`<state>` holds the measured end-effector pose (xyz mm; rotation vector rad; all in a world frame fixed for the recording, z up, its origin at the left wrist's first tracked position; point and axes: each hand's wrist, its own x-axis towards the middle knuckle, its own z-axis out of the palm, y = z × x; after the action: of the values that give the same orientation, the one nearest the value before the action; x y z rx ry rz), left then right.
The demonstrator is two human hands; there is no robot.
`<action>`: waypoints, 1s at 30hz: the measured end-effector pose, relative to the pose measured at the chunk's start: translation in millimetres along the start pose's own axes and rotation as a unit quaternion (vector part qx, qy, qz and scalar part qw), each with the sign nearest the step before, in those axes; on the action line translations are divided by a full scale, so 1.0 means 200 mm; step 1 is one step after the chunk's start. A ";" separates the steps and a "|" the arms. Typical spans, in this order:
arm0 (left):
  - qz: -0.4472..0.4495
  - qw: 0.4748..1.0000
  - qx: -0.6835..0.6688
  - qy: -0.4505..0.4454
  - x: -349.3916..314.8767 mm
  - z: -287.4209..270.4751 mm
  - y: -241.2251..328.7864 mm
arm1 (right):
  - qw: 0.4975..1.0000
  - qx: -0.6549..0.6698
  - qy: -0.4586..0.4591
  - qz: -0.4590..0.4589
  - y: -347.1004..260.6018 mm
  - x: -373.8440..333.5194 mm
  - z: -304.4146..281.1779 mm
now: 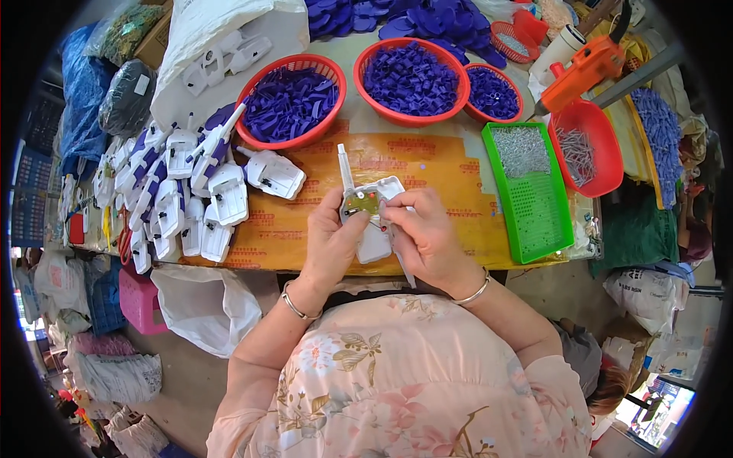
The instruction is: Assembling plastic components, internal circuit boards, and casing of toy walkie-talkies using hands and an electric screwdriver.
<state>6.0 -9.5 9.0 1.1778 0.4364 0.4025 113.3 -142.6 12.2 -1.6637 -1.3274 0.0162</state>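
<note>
A white plastic housing (pixel 369 217) with a long nozzle and a small circuit board inside is held over the table's near edge. My left hand (pixel 330 243) grips its left side, thumb on the board. My right hand (pixel 422 233) pinches at the board from the right, fingertips on a small part with red and white wires. A thin rod-like piece sticks down below my right hand.
A pile of assembled white and purple housings (pixel 179 191) lies at the left. Three red baskets of purple parts (pixel 290 99) (pixel 411 80) (pixel 493 93) stand behind. At the right are a green tray of screws (pixel 531 191), a red basket (pixel 584 149) and an orange electric screwdriver (pixel 584 69).
</note>
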 end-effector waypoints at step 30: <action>-0.055 0.995 -0.053 0.069 0.06 -0.11 0.04 | 0.980 -0.078 -0.158 -0.092 0.05 0.04 -0.21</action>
<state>3.8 15.9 8.8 1.0206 0.5909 0.4087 146.3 -163.8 31.9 -1.7119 -1.7597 0.0714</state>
